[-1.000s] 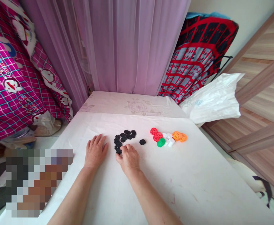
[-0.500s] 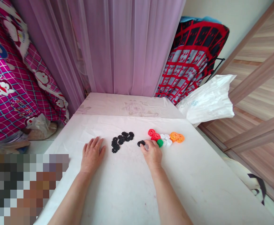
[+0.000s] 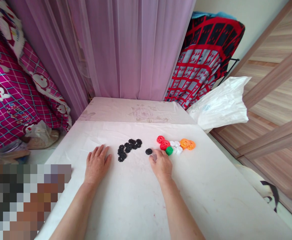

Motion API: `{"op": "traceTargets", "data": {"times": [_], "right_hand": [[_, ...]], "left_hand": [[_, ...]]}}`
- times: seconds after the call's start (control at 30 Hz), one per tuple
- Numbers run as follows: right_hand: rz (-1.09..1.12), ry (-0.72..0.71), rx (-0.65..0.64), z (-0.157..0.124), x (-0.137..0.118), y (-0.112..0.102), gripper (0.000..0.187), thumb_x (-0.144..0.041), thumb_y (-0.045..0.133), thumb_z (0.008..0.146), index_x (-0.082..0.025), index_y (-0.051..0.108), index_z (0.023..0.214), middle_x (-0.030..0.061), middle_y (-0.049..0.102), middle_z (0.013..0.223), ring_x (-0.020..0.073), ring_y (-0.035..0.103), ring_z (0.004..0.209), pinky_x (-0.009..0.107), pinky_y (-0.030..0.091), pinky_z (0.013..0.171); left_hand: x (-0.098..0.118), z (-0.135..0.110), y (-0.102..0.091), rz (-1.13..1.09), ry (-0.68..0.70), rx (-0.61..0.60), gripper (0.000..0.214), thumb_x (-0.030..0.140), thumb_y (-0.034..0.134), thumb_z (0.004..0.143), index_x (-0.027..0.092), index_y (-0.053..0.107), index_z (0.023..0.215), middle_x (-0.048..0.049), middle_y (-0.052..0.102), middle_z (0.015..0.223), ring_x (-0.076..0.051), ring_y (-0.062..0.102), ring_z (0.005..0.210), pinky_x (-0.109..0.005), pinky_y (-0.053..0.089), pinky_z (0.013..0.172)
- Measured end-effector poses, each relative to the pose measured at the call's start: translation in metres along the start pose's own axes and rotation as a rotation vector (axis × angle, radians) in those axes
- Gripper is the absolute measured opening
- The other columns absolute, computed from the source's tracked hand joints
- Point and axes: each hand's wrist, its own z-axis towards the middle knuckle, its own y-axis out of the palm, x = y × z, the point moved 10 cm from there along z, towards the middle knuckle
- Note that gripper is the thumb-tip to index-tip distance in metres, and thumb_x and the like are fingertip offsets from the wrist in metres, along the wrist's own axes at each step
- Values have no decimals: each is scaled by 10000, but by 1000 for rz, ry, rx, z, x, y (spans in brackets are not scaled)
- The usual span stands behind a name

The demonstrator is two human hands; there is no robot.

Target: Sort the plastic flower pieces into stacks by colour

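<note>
My left hand (image 3: 97, 165) lies flat on the table, fingers stretched out, holding nothing. To its right is a cluster of black notched plastic discs (image 3: 128, 147), some overlapping. A separate black disc (image 3: 148, 151) rests flat between that cluster and my right hand (image 3: 162, 164). The thumb and forefinger of my right hand are apart just beside this disc, and its other fingers are partly hidden. Beyond that hand lie red discs (image 3: 163, 143), a green disc (image 3: 169, 151), white discs (image 3: 178, 149) and orange discs (image 3: 187, 144), close together.
A pale cloth covers the table (image 3: 136, 203), with a flowered strip at its far end. Behind it hangs a purple curtain (image 3: 136, 50). A white bag (image 3: 221, 105) stands by the far right corner, and a pink patterned cloth (image 3: 8, 83) hangs at the left.
My right thumb has come off the black disc, which now lies flat on the table. My left hand stays in place. The view has shifted slightly.
</note>
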Motion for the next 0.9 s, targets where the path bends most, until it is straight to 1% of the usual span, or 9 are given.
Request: {"op": "traceTargets", "data": {"times": [0.1, 0.2, 0.33, 0.6, 0.7, 0.77, 0.8, 0.83, 0.9], "right_hand": [[-68, -16, -43, -5, -5, 0, 285, -201, 574, 832, -182, 720, 1076, 117, 666, 1015, 255, 602, 954, 343, 456, 836], [-90, -24, -53, -6, -9, 0, 287, -204, 552, 849, -176, 730, 1073, 126, 666, 1019, 267, 607, 952, 357, 462, 837], [-89, -45, -43, -5, -13, -1, 278, -204, 555, 848, -184, 737, 1056, 118, 669, 994, 259, 606, 945, 350, 461, 843], [-79, -39, -47, -4, -10, 1, 305, -203, 563, 843, -176, 723, 1101, 113, 670, 992, 256, 605, 950, 346, 459, 843], [-36, -39, 1, -3, -10, -4, 314, -188, 563, 835, -173, 705, 1115, 105, 664, 996, 247, 593, 961, 340, 455, 857], [11, -68, 47, -5, -19, -9, 303, -174, 546, 842, -180, 698, 1104, 96, 658, 1005, 234, 585, 960, 331, 452, 864], [41, -105, 54, -7, -28, -10, 292, -168, 535, 850, -190, 700, 1090, 88, 657, 1009, 224, 584, 955, 323, 451, 862], [70, -155, 43, -9, -41, -9, 279, -165, 529, 859, -203, 704, 1073, 78, 657, 1006, 213, 585, 944, 312, 452, 856], [122, -266, -24, -15, -71, -1, 250, -181, 544, 872, -232, 711, 1051, 56, 663, 988, 195, 593, 920, 291, 456, 837]], "left_hand": [[0, 0, 0, -4, -1, 2, 479, 398, 376, 969, 202, 574, 1359, -111, 512, 1487, -306, 411, 1404, -527, 295, 1162], [0, 0, 0, -12, -5, 3, 470, 393, 389, 966, 219, 576, 1360, -105, 516, 1485, -301, 410, 1405, -521, 294, 1163], [0, 0, -1, -19, -6, 16, 460, 386, 402, 962, 242, 576, 1363, -100, 520, 1482, -302, 411, 1403, -528, 295, 1159], [0, 0, 0, -21, -6, -13, 490, 398, 375, 969, 193, 563, 1372, -113, 504, 1493, -311, 395, 1414, -530, 282, 1168], [1, 0, 1, -19, -3, -19, 499, 404, 359, 973, 187, 556, 1377, -112, 499, 1498, -316, 396, 1411, -529, 283, 1167], [1, 0, 1, -18, -5, -10, 489, 401, 359, 973, 200, 563, 1370, -108, 505, 1493, -313, 403, 1405, -527, 289, 1163], [1, 0, 0, -16, -6, -6, 483, 396, 361, 972, 205, 566, 1366, -107, 509, 1490, -309, 406, 1404, -525, 291, 1161], [1, 0, 0, -16, -6, -3, 478, 390, 364, 971, 207, 567, 1364, -107, 511, 1487, -306, 408, 1402, -523, 294, 1160], [2, 0, 0, -15, -6, -4, 474, 377, 364, 971, 205, 567, 1364, -110, 514, 1485, -301, 410, 1401, -522, 299, 1157]]}}
